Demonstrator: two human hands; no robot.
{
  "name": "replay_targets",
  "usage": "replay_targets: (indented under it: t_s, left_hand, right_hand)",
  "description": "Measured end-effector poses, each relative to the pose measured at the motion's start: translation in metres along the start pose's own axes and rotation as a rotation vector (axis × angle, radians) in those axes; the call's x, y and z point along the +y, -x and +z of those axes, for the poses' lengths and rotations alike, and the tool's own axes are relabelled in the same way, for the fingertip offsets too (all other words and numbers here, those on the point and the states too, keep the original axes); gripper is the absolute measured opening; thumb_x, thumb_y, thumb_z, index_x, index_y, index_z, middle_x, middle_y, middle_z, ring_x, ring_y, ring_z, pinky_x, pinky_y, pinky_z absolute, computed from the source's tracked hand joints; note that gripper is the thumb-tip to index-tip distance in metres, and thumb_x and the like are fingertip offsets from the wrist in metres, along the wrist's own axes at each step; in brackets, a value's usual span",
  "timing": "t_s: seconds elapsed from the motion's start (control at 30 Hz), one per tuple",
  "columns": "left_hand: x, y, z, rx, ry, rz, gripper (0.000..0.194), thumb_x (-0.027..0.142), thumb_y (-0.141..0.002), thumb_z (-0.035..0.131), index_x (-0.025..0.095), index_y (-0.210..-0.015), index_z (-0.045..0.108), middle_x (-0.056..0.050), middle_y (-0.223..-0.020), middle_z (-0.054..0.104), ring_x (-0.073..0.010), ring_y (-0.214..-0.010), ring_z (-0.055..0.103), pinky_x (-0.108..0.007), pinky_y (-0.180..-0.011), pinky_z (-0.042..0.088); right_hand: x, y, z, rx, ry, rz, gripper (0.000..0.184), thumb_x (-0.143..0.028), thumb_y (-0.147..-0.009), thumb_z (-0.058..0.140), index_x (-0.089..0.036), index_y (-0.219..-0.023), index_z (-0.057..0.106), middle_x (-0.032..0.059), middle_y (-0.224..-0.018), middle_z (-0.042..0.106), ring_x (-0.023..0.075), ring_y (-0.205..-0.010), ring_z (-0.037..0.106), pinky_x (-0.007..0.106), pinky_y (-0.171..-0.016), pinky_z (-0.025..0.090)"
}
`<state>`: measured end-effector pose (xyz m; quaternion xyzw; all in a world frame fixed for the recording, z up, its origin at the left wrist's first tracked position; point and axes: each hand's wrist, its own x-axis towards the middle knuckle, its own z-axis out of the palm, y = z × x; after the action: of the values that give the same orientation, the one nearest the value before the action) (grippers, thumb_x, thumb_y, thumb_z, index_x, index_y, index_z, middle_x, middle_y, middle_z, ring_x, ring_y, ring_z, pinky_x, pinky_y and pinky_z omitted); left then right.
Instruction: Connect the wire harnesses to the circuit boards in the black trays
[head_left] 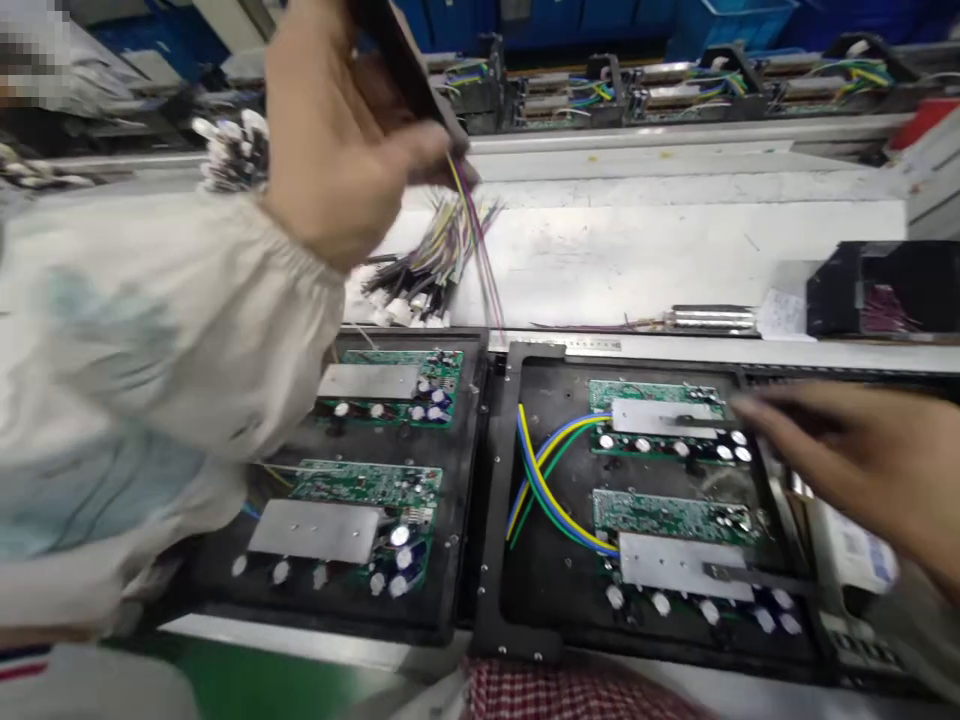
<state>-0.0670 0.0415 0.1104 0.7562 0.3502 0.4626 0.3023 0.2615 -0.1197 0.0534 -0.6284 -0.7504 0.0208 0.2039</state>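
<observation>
- Head cam shows your left hand up high, fingers clenched on a dark flat strip, sleeve cuffed at the wrist
- Purple and yellow wires run down right past those fingertips; can't tell if you're actually pinching them
- Your right hand is open, fingers spread right over the top green circuit board in the right black tray, holding nothing; can't tell if they touch it
- That board sits near the tray's top edge, with a silver plate and capacitors along it
- Second board sits below it, with blue, yellow and green wires looped at the tray's left side
- Left black tray holds two more boards
- Along the bench's back: wire bundle with white connectors, silver bars, paper note, black box of purple wires
</observation>
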Motion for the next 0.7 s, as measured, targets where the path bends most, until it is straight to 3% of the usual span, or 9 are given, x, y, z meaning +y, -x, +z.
replay_targets:
  t_s: [0.03,0.07,0.1,0.2,0.27,0.37,0.43,0.7]
  left_hand:
    - [0.016,0.011,0.019,0.005,0.058,0.036,0.055,0.011,-0.058,0.077,0.02,-0.102,0.044,0.004,-0.104,0.057,-0.0099,-0.08,0.058,-0.025,-0.069,0.057]
    - [0.029,0.022,0.037,-0.072,0.083,-0.063,0.043,0.01,-0.056,0.078,0.018,-0.088,0.05,0.003,-0.085,0.06,-0.012,-0.076,0.061,-0.026,-0.067,0.058]
    - [0.038,0.032,0.053,-0.146,0.129,-0.176,0.034,0.01,-0.056,0.077,0.017,-0.079,0.054,0.003,-0.076,0.061,-0.0125,-0.072,0.062,-0.026,-0.066,0.058]
    - [0.048,0.052,0.083,-0.369,0.234,-0.456,0.013,0.011,-0.062,0.071,0.014,-0.07,0.061,0.001,-0.069,0.066,-0.013,-0.066,0.065,-0.026,-0.066,0.058]
    - [0.044,0.056,0.09,-0.387,0.263,-0.549,0.01,0.01,-0.063,0.07,0.014,-0.07,0.064,0.0,-0.069,0.068,-0.0139,-0.065,0.067,-0.026,-0.065,0.058]
    - [0.035,0.054,0.091,-0.323,0.27,-0.637,0.012,0.009,-0.064,0.071,0.013,-0.072,0.063,-0.001,-0.068,0.067,-0.0164,-0.067,0.068,-0.027,-0.064,0.059]
    - [0.03,0.052,0.092,-0.313,0.292,-0.662,0.013,0.007,-0.065,0.07,0.013,-0.073,0.063,0.0,-0.066,0.066,-0.0161,-0.067,0.068,-0.027,-0.062,0.059]
    - [0.018,0.049,0.1,-0.37,0.307,-0.67,0.013,0.004,-0.068,0.067,0.013,-0.073,0.059,0.002,-0.061,0.061,-0.0142,-0.061,0.066,-0.021,-0.055,0.056]
  right_hand:
    - [-0.011,-0.014,-0.001,0.035,-0.048,-0.035,0.045,-0.055,-0.086,0.049,-0.016,-0.078,0.072,0.0066,-0.064,0.07,0.0166,-0.047,0.059,0.028,-0.047,0.041]
    - [-0.023,-0.027,0.0,-0.007,-0.183,-0.103,0.039,-0.05,-0.086,0.052,-0.016,-0.083,0.072,0.0065,-0.073,0.071,0.016,-0.057,0.061,0.027,-0.052,0.042]
    - [-0.035,-0.037,0.004,-0.142,-0.351,-0.146,0.036,-0.049,-0.086,0.054,-0.017,-0.088,0.071,0.0057,-0.079,0.072,0.0152,-0.064,0.062,0.026,-0.056,0.043]
    - [-0.059,-0.052,0.024,-0.477,-0.703,-0.119,0.029,-0.044,-0.082,0.062,-0.015,-0.08,0.068,0.0002,-0.065,0.066,0.0097,-0.052,0.055,0.022,-0.048,0.038]
    - [-0.064,-0.049,0.033,-0.594,-0.799,-0.026,0.028,-0.04,-0.083,0.062,-0.015,-0.07,0.063,-0.003,-0.052,0.06,0.0072,-0.043,0.049,0.02,-0.042,0.034]
    - [-0.061,-0.042,0.035,-0.699,-0.865,0.033,0.035,-0.036,-0.087,0.059,-0.016,-0.059,0.054,-0.004,-0.046,0.056,0.0057,-0.038,0.046,0.018,-0.038,0.032]
    - [-0.057,-0.041,0.032,-0.72,-0.845,-0.006,0.037,-0.034,-0.089,0.056,-0.016,-0.057,0.052,-0.0041,-0.047,0.056,0.0051,-0.039,0.046,0.018,-0.039,0.032]
    - [-0.048,-0.052,0.035,-0.611,-0.673,-0.151,0.041,-0.03,-0.091,0.05,-0.016,-0.053,0.054,-0.0046,-0.047,0.051,0.0053,-0.044,0.042,0.021,-0.044,0.032]
